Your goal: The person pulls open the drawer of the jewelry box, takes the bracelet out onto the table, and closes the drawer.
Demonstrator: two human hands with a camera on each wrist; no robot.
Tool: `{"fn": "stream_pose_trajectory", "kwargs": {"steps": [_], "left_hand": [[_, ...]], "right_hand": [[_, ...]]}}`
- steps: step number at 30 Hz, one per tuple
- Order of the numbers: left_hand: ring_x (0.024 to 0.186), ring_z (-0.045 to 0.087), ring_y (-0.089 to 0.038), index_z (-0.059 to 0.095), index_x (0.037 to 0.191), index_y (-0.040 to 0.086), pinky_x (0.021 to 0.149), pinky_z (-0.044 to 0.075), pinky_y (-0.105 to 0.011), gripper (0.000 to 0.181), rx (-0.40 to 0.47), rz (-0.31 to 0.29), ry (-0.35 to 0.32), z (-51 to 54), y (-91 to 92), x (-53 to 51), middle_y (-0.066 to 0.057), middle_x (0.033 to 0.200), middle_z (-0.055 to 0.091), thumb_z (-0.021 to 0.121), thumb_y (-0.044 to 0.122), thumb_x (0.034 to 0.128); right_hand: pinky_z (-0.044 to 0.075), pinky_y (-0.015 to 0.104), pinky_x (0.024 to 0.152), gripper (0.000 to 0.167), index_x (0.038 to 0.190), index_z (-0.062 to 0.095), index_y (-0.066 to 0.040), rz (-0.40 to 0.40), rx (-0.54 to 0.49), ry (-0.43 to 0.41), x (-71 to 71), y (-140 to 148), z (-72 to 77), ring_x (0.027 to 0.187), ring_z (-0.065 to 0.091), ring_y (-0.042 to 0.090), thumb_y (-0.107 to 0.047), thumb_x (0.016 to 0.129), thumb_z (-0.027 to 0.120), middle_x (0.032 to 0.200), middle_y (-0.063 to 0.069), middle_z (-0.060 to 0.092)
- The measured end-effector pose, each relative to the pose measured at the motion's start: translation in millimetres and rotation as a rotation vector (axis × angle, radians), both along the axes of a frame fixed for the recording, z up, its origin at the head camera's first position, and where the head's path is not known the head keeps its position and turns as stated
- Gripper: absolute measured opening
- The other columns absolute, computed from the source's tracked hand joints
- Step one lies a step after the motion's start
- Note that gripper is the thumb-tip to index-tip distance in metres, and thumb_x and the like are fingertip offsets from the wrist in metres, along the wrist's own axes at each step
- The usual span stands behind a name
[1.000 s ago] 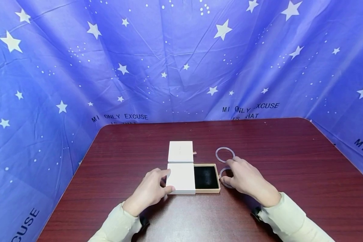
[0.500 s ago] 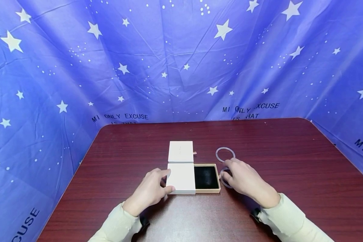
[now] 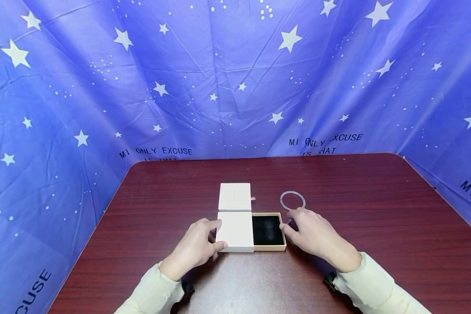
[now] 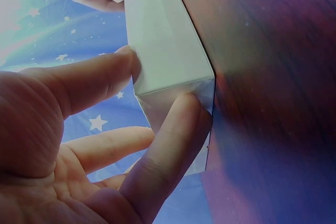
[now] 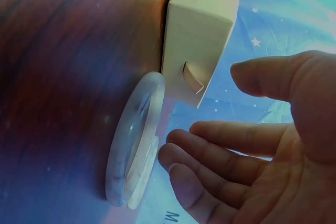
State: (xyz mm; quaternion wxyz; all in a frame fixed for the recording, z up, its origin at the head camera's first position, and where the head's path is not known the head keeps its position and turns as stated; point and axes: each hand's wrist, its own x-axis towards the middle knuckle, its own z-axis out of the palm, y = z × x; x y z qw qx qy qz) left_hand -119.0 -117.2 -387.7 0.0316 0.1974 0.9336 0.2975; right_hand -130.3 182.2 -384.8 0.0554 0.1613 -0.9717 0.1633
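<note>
My left hand (image 3: pixel 196 246) holds the left end of a white drawer-style gift box (image 3: pixel 234 231). In the left wrist view the thumb touches an upper edge of this box (image 4: pixel 168 35), and a finger presses its end. The drawer (image 3: pixel 269 248) is pulled out to the right, showing a black padded lining (image 3: pixel 267 230). My right hand (image 3: pixel 315 233) hovers beside the drawer with relaxed fingers, its thumb apart from them, holding nothing. Below it a pale bangle (image 5: pixel 114 166) lies close to the drawer's ribbon tab (image 5: pixel 193 78), mostly hidden in the head view. A second bangle (image 3: pixel 292 192) lies beyond.
A similar white box (image 3: pixel 234 196), with a small pink tab (image 3: pixel 253 199), stands directly behind the first. Everything sits on a dark red wooden table (image 3: pixel 161 187). A blue star-patterned curtain (image 3: pixel 220 65) surrounds the far and side edges.
My right hand has shifted left from the near bangle towards the drawer's end, covering more of that bangle. The left hand and the boxes have stayed in place.
</note>
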Motion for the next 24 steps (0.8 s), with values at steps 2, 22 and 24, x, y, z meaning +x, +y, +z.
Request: {"fn": "stream_pose_trajectory", "kwargs": {"steps": [2, 22, 24], "left_hand": [[0.071, 0.058, -0.007, 0.063, 0.118, 0.003, 0.066, 0.047, -0.025, 0.046, -0.001, 0.001, -0.002, 0.0, 0.0, 0.1, -0.003, 0.088, 0.058, 0.078, 0.021, 0.0793], [0.071, 0.059, -0.007, 0.062, 0.121, 0.003, 0.066, 0.047, -0.025, 0.048, -0.002, 0.005, -0.005, -0.5, -0.6, -0.6, -0.004, 0.091, 0.059, 0.078, 0.022, 0.0791], [0.071, 0.059, -0.007, 0.063, 0.12, 0.003, 0.066, 0.047, -0.025, 0.048, 0.003, 0.004, -0.003, -0.5, -0.7, -0.7, -0.004, 0.09, 0.058, 0.078, 0.021, 0.079]], "right_hand": [[0.05, 0.047, 0.077, 0.031, 0.1, 0.068, -0.004, 0.003, 0.004, 0.006, 0.2, -0.4, -0.5, 0.089, 0.065, 0.026, -0.032, 0.086, 0.065, 0.093, 0.006, 0.068], [0.047, 0.04, 0.066, 0.018, 0.085, 0.065, -0.015, 0.027, 0.011, 0.0, 0.4, -4.7, -4.7, 0.077, 0.058, 0.015, -0.034, 0.085, 0.067, 0.073, -0.008, 0.058], [0.046, 0.038, 0.065, 0.017, 0.082, 0.064, -0.017, 0.034, 0.008, 0.002, 0.9, -5.3, -4.1, 0.075, 0.056, 0.014, -0.033, 0.084, 0.067, 0.069, -0.01, 0.055]]}}
